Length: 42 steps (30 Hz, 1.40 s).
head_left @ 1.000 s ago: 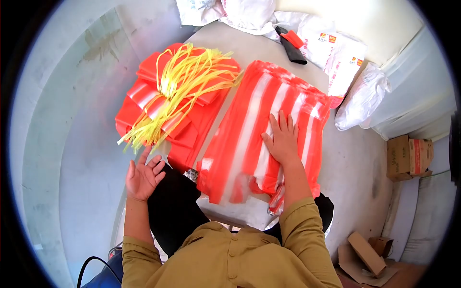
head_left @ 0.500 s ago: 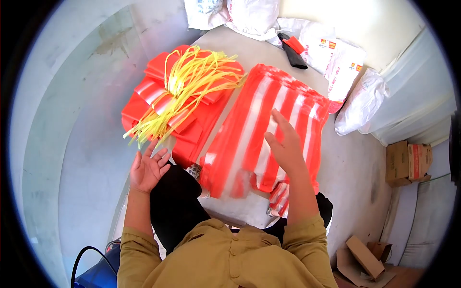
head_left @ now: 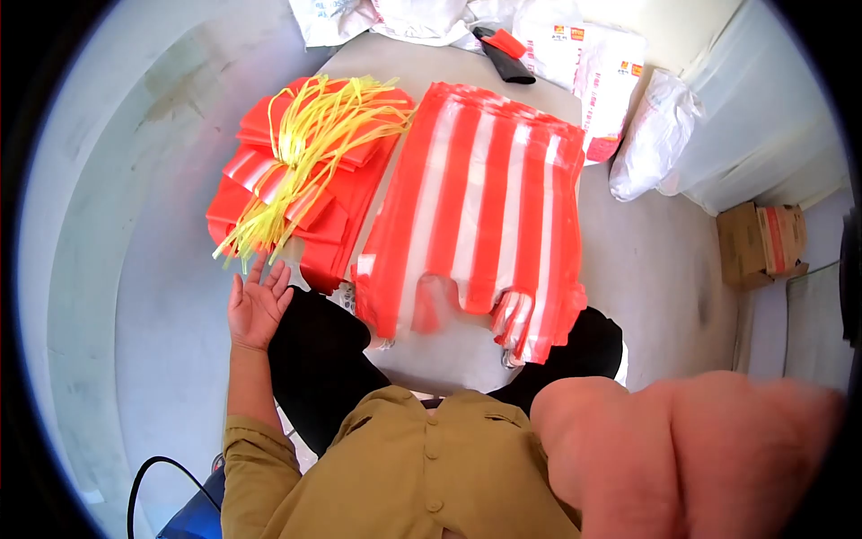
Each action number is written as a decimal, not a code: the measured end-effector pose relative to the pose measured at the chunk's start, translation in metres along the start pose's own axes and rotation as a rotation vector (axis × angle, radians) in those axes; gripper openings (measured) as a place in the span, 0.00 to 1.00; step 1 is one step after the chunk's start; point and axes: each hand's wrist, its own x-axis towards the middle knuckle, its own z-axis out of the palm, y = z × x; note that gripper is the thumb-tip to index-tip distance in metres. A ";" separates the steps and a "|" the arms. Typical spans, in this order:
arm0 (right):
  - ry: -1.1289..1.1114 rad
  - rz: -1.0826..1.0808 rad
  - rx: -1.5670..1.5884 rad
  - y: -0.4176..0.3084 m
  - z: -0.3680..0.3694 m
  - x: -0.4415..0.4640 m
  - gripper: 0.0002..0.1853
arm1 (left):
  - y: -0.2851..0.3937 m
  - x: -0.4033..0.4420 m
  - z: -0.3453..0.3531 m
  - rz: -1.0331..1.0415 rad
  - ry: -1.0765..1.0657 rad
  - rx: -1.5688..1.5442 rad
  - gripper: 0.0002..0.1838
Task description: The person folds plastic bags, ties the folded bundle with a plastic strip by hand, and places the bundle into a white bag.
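My left hand is open, palm up with fingers spread, beside my left knee and just below the yellow strips. It holds nothing. My right hand looms large and blurred close to the camera at the lower right; how its fingers are set is unclear. Ahead of me lies a stack of red-and-white striped plastic bags, its handle ends towards my lap. Left of it is a pile of folded red plastic bags, topped by a bundle of yellow plastic strips.
White printed sacks line the far edge of the grey surface. A black object with a red piece lies by them. A white plastic bundle and a cardboard box are on the right.
My right hand has left the striped bags and come up close to the camera. My left hand remains open by the yellow strips. The view has shifted somewhat.
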 end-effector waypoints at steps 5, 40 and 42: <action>0.019 -0.049 0.008 -0.006 0.001 -0.005 0.25 | 0.000 0.001 0.001 0.010 0.000 -0.010 0.35; 0.069 -0.072 0.022 -0.012 0.003 -0.012 0.25 | -0.002 0.000 0.005 0.015 0.034 0.013 0.35; 0.066 -0.073 0.024 -0.010 0.004 -0.013 0.25 | -0.002 0.002 0.005 0.021 0.033 0.009 0.35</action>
